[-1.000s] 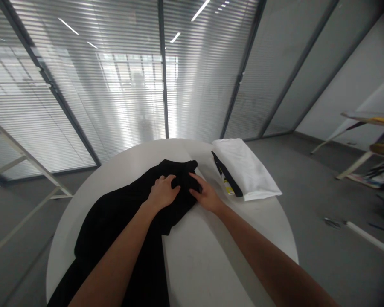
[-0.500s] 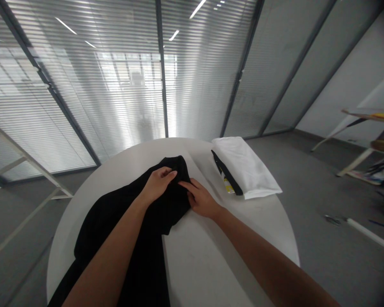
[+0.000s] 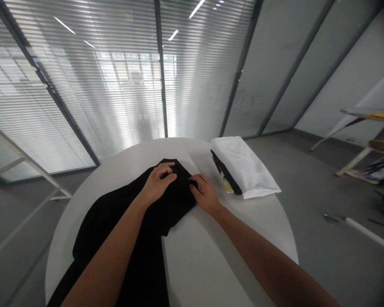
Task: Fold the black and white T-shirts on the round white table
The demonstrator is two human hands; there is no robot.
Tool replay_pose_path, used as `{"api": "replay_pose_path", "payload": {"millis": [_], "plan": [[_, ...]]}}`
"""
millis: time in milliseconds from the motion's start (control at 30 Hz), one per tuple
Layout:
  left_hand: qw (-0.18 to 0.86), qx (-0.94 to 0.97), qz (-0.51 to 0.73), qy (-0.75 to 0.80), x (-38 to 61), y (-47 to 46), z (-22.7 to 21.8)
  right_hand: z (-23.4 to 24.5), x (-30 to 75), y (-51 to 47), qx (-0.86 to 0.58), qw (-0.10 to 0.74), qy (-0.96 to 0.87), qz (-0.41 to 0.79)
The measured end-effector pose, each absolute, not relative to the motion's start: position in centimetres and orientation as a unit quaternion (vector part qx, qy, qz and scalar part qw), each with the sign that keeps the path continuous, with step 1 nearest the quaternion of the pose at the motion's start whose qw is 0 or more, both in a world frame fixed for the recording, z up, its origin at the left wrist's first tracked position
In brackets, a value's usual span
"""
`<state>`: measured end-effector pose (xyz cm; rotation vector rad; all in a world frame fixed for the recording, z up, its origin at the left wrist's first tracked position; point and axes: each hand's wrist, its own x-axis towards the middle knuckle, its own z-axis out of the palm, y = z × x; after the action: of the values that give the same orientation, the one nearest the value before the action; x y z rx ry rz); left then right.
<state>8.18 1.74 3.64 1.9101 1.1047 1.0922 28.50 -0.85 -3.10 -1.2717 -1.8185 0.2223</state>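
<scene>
A black garment (image 3: 112, 213) lies spread and rumpled over the left half of a round white table (image 3: 192, 264), its lower part running off toward me. I cannot tell which kind of garment it is. My left hand (image 3: 158, 183) is at its far end, fingers curled and thumb bent, with black cloth between them. On the right edge of the same end, my right hand (image 3: 206, 194) pinches the fabric between thumb and fingers, pulling it out to a point. Dark folds hide some fingertips.
To the right on the table rests a folded white cloth or bag (image 3: 243, 166) with a black and yellow strip along its left side. Glass panels with blinds (image 3: 192, 85) stand behind. A white metal frame (image 3: 28, 157) is at left; another table (image 3: 365, 115) at far right.
My right hand has moved slightly right, now closed on the garment's edge and drawing it outward. My left hand's fingers have shifted a little on the cloth.
</scene>
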Motion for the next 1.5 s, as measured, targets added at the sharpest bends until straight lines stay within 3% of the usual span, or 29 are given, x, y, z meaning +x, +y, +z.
{"api": "replay_pose_path", "payload": {"millis": [300,567,700,867,1000,1167,1367,1500], "plan": [[0.286,0.797,0.335,0.413,8.8,1.0,3.8,-3.4,28.5,-0.7,-0.528,0.456,-0.715,0.043],[0.322,0.817,0.287,0.382,9.3,0.9,3.3,-3.3,27.2,-1.6,-0.53,0.367,-0.764,0.036],[0.287,0.829,0.268,0.399,8.4,1.5,3.1,-4.0,27.5,-0.9,-0.513,0.414,-0.748,0.085],[0.114,0.784,0.225,0.568,5.6,3.5,1.7,-4.1,28.4,-0.2,-0.455,0.523,-0.701,0.166],[0.104,0.746,0.155,0.64,4.1,4.4,0.0,-4.2,28.6,0.1,-0.436,0.555,-0.681,0.195],[0.084,0.754,0.094,0.644,4.2,4.3,-0.8,-4.8,28.5,0.3,-0.487,0.527,-0.677,0.164],[0.034,0.765,0.111,0.634,5.1,3.5,1.2,-5.6,28.9,0.9,-0.606,0.455,-0.651,0.051],[0.081,0.806,0.152,0.566,6.1,2.7,2.9,-6.1,29.1,1.1,-0.638,0.458,-0.619,0.03]]}}
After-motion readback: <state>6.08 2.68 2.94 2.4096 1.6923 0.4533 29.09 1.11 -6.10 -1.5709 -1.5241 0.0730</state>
